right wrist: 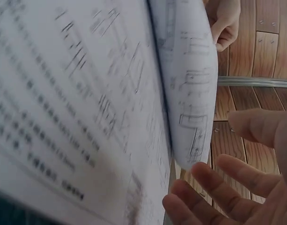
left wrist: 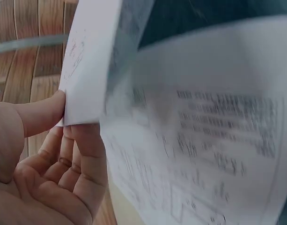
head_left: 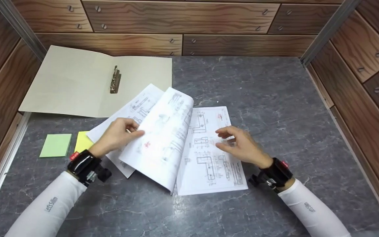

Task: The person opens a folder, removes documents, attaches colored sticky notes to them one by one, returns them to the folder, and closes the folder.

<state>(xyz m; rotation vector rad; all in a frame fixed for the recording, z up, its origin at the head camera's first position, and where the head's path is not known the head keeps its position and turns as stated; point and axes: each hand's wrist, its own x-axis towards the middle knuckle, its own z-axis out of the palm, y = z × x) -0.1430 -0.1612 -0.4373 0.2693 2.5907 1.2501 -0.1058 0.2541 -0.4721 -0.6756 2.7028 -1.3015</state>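
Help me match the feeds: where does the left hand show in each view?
Head: the left hand is left of centre, pinching the lifted paper.
Left wrist: the left hand fills the lower left.
Right wrist: the left hand is at the top edge, right of centre.
Shared landmark: the wood-plank panelling, visible in all three.

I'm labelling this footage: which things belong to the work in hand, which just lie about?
In use:
- White printed paper sheets, one pinched by the left hand
- Likely, open beige folder with metal clip, overlapped by sheets

Probably idle:
- Square light-green paper pad
- Yellow paper, partly covered
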